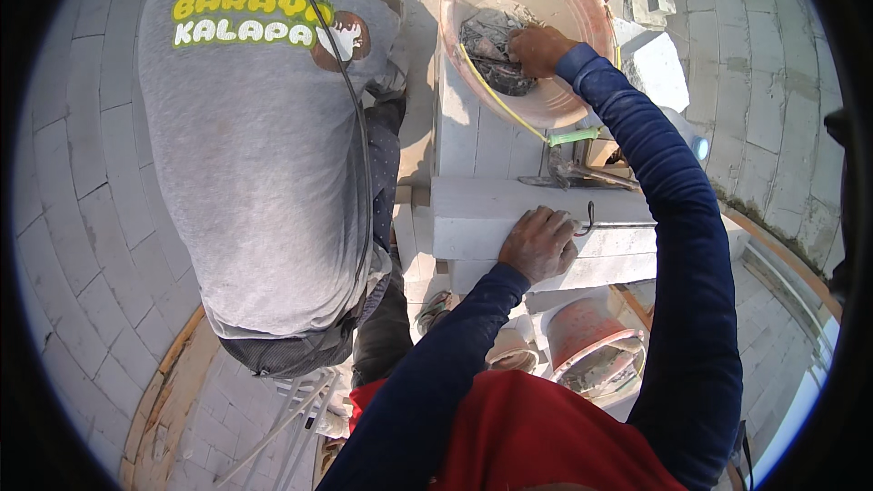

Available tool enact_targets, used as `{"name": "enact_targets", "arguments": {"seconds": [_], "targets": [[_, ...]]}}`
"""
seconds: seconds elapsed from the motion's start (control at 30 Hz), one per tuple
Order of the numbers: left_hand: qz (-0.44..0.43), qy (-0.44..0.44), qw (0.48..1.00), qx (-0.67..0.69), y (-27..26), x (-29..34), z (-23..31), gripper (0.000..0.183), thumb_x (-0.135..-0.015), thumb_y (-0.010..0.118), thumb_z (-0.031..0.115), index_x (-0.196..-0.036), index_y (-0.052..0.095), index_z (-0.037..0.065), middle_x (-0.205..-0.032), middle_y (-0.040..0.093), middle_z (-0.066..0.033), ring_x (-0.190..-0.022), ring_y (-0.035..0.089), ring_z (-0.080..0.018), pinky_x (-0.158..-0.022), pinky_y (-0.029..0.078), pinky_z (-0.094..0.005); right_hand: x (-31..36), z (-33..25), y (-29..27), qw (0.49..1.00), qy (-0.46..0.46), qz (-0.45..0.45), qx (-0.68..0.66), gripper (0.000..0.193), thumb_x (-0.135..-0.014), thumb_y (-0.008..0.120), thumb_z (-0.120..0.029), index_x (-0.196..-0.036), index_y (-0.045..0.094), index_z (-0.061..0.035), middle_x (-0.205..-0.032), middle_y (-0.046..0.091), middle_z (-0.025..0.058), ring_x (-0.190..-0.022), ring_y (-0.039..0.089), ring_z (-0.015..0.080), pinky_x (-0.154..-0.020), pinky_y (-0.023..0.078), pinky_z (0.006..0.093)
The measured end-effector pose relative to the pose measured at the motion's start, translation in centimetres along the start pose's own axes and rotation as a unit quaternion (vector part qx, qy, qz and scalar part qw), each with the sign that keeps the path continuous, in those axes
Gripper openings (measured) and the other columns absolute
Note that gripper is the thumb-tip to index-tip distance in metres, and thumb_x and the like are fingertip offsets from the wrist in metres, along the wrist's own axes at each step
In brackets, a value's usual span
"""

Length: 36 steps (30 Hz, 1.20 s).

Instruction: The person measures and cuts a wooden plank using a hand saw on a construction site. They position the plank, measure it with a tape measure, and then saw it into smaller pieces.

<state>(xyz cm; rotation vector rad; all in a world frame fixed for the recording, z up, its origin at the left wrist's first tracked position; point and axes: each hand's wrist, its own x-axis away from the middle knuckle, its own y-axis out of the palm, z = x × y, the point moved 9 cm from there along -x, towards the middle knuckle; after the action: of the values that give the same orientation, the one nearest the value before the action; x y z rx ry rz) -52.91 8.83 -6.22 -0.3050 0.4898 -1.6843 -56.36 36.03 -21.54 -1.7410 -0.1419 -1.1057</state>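
Observation:
My left hand (541, 244) rests on the long white block (473, 209), its fingers stretched over the edge and slightly bent. Next to its fingertips are a thin dark metal hook (591, 215) and a thin strip along the block's edge. My right hand (543, 50) reaches into a pale orange bucket (582, 5). Its fingers are closed among grey rubble and flakes (491, 32); what they grip is hidden. The bucket's yellow handle hangs down on the near side, with a green grip (573, 136). Metal tools (559, 168) lie between bucket and block.
A person in a grey shirt (264, 145) bends close on my left, a black cable over their back. Below the block stand a reddish bucket (591, 336) and a smaller pail (512, 348). White block pieces (659, 68) and a blue-capped bottle (698, 147) lie right of the bucket.

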Motion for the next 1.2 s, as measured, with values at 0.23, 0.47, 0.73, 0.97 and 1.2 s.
{"name": "enact_targets", "arguments": {"seconds": [0.23,0.47,0.73,0.97,1.2], "targets": [[0.012,-0.002,1.0,0.005,0.1,-0.5,-0.3,0.025,-0.076,0.069,0.016,-0.101,0.068,0.012,-0.101,0.065,-0.0054,-0.094,0.062,-0.0247,-0.085,0.053,-0.0411,-1.8,0.5,-2.2,0.97,-0.014,0.219,-0.105,0.038,-0.086,0.072,-0.023,-0.121,0.07,-0.0092,-0.119,0.069,0.017,-0.108,0.067,0.0405,-0.093,0.055,0.0502],[0.007,-0.008,1.0,-0.002,1.0,-1.3,-1.3,0.021,-0.073,0.069,0.011,-0.094,0.071,0.012,-0.098,0.07,-0.0036,-0.089,0.064,-0.0222,-0.077,0.054,-0.0377,-2.6,-0.3,0.3,0.962,0.042,0.264,-0.051,0.039,-0.09,0.068,-0.029,-0.121,0.066,-0.0057,-0.125,0.064,0.0203,-0.111,0.065,0.037,-0.097,0.05,0.0485],[0.031,-0.006,0.999,0.002,0.5,-1.1,-1.3,0.022,-0.073,0.07,0.011,-0.095,0.07,0.013,-0.095,0.069,-0.0023,-0.087,0.064,-0.0222,-0.076,0.054,-0.0376,-1.6,5.7,-2.4,0.917,0.166,0.353,-0.088,0.022,-0.089,0.067,-0.022,-0.103,0.07,-0.0051,-0.095,0.071,0.0161,-0.089,0.071,0.0371,-0.082,0.055,0.0478],[0.021,-0.007,1.0,-0.008,0.5,-1.1,-0.8,0.022,-0.072,0.071,0.013,-0.095,0.07,0.013,-0.096,0.068,-0.0021,-0.087,0.064,-0.0225,-0.077,0.054,-0.0374,-1.0,1.3,-1.6,0.946,-0.064,0.238,-0.21,0.034,-0.085,0.071,-0.03,-0.108,0.076,-0.007,-0.103,0.072,0.0229,-0.101,0.07,0.0394,-0.087,0.055,0.0515],[0.03,-0.002,0.999,-0.022,0.0,-1.1,-0.3,0.022,-0.072,0.072,0.014,-0.094,0.07,0.012,-0.097,0.069,-0.0037,-0.088,0.064,-0.0234,-0.078,0.055,-0.0379,-2.8,-1.3,1.7,0.989,-0.047,-0.019,-0.142,0.053,-0.075,0.077,-0.042,-0.108,0.076,0.0002,-0.091,0.073,0.0253,-0.089,0.072,0.0392,-0.084,0.056,0.0471]]}}
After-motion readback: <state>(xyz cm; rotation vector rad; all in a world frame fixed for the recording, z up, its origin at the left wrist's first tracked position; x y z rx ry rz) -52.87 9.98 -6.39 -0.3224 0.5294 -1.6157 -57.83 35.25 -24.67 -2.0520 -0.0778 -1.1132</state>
